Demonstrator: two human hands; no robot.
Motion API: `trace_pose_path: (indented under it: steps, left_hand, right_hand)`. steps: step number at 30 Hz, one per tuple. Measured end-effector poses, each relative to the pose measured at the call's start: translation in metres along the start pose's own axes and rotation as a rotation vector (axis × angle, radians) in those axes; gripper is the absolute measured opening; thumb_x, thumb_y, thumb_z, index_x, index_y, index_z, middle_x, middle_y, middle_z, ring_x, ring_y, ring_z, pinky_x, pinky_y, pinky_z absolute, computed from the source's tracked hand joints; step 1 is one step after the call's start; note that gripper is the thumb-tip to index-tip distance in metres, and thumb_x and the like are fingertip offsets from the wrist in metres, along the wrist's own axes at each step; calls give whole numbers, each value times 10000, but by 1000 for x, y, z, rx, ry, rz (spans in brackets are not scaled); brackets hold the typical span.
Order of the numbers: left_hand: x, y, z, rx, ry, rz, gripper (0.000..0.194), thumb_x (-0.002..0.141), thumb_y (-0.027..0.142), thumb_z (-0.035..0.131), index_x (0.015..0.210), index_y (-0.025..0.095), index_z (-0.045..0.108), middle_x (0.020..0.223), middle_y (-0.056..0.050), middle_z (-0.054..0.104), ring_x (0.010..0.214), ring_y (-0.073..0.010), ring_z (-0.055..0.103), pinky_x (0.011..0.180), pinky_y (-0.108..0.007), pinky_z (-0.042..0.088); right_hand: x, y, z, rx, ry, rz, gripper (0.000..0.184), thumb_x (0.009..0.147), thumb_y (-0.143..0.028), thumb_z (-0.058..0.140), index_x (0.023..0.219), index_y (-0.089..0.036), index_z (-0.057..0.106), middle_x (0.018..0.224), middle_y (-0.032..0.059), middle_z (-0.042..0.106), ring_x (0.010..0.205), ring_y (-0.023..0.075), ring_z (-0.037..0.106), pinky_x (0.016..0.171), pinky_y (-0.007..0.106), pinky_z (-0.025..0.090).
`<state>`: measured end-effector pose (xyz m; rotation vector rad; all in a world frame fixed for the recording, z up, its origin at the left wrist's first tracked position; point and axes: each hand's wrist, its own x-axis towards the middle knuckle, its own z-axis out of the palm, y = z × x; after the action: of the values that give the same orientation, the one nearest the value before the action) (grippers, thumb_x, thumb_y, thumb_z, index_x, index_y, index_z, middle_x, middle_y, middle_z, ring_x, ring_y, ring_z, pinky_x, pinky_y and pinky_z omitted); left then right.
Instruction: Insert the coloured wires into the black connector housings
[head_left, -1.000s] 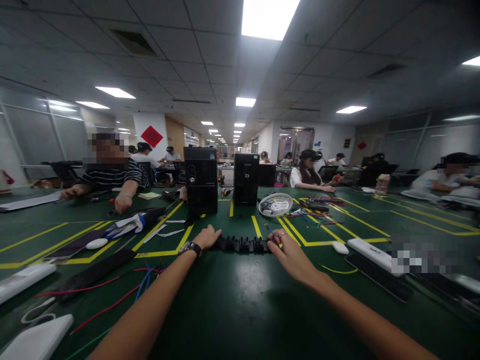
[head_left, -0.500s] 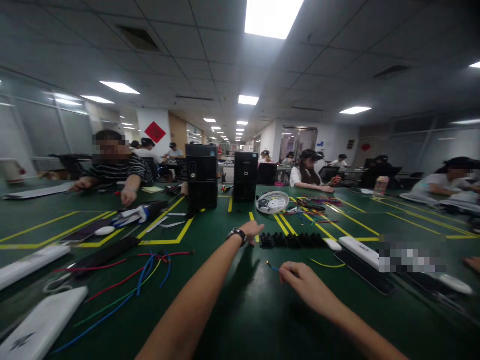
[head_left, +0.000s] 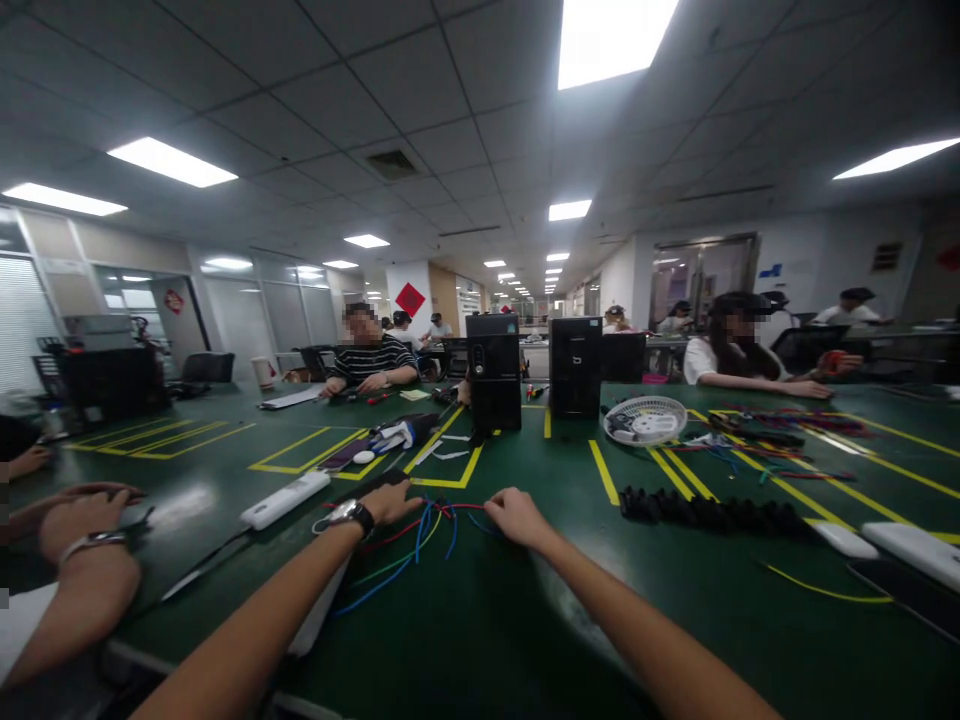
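My right hand (head_left: 517, 517) is closed in a pinch at the right end of a small bundle of wires, with a short dark-blue wire (head_left: 484, 525) showing at its fingertips. A red wire (head_left: 466, 506) reaches the same fingertips; whether it is gripped too, I cannot tell. My left hand (head_left: 394, 500), with a watch on the wrist, lies low over the bundle's left side, fingers stretched out to the right. Between the hands lie looped blue wires (head_left: 452, 540) and a green wire (head_left: 390, 567). The red wire's left part is partly hidden by my left hand.
Two black computer towers (head_left: 493, 375) (head_left: 574, 370) stand ahead. Right of them are a white basket (head_left: 645, 420), black clip-like pieces (head_left: 705, 512) in a row and a yellow wire (head_left: 825, 583). A white power bank (head_left: 286, 500) lies left. Another person's hands (head_left: 86, 520) rest at the left edge.
My view has turned left. Both hands have moved left to the wire bundle; the left hand has left the black pieces, and the right has carried the blue wire along.
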<state>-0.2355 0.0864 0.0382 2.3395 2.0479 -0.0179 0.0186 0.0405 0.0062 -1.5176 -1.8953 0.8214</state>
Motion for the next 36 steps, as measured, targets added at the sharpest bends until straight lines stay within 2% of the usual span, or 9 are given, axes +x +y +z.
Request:
trace_pose_path:
  steps: [3, 6, 8, 11, 18, 23, 28, 33, 36]
  left_hand:
    - [-7, -11, 16, 45, 32, -37, 532, 859, 478, 400, 1252, 135, 506, 1217, -215, 541, 1125, -322, 528, 875, -416, 433]
    - [-3, -6, 22, 72, 82, -32, 439, 836, 402, 457, 1171, 140, 566, 1306, -231, 444, 1230, -368, 409, 927, -500, 376]
    - [-1, -1, 21, 72, 81, 5, 349, 798, 328, 525, 1100, 167, 598, 1285, -198, 473, 1230, -349, 413, 955, -501, 352]
    - [-4, 3, 18, 43, 33, 55, 247, 790, 258, 536, 1012, 189, 619, 1132, -156, 589, 1111, -299, 533, 941, -463, 381]
    - [-20, 1, 6, -114, -156, 122, 184, 772, 309, 531, 814, 161, 631, 838, -111, 676, 785, -225, 651, 732, -316, 500]
    - [-33, -11, 4, -246, -342, 128, 145, 754, 267, 504, 753, 165, 606, 606, -39, 642, 435, -157, 562, 464, -271, 477]
    - [-46, -24, 9, -318, -411, 112, 180, 755, 267, 498, 625, 158, 558, 555, -71, 633, 388, -174, 551, 435, -302, 478]
    - [-55, -11, 8, -541, -432, 80, 179, 825, 278, 392, 841, 151, 518, 653, -81, 671, 418, -167, 590, 410, -263, 479]
    - [-64, 11, 5, -788, -482, 31, 186, 861, 265, 354, 1003, 160, 413, 607, -49, 652, 387, -151, 566, 399, -247, 469]
  right_hand:
    - [5, -8, 17, -93, 16, -56, 196, 804, -293, 574, 860, -131, 670, 923, 120, 679, 911, 231, 632, 791, 303, 450]
    - [4, -13, 29, -225, 33, -91, 325, 788, -373, 589, 986, -121, 645, 1017, 158, 653, 964, 272, 617, 803, 345, 454]
    - [5, -18, 35, -314, 42, -100, 426, 780, -441, 586, 1063, -123, 613, 1069, 169, 633, 989, 279, 608, 810, 350, 458]
    - [8, -27, 42, -382, 37, -87, 495, 774, -509, 569, 1079, -119, 597, 1091, 182, 619, 990, 296, 606, 812, 363, 462]
    - [20, -53, 61, -513, 71, -11, 773, 692, -670, 564, 1243, -135, 479, 1178, 216, 563, 1077, 378, 542, 835, 473, 437]
    - [26, -66, 67, -547, 76, 42, 743, 643, -509, 690, 1251, -146, 464, 1202, 211, 549, 1101, 393, 517, 840, 537, 413]
    - [29, -54, 52, -436, -27, 45, 639, 625, -274, 709, 1214, -177, 483, 1171, 179, 587, 1074, 350, 560, 843, 470, 435]
    - [29, -30, 32, -326, -34, 2, 636, 632, -211, 667, 1224, -197, 434, 1107, 143, 615, 979, 292, 617, 753, 363, 473]
    - [24, -19, 27, -36, -25, 8, 514, 733, -203, 536, 1220, -198, 371, 889, 70, 645, 697, 191, 654, 594, 284, 471]
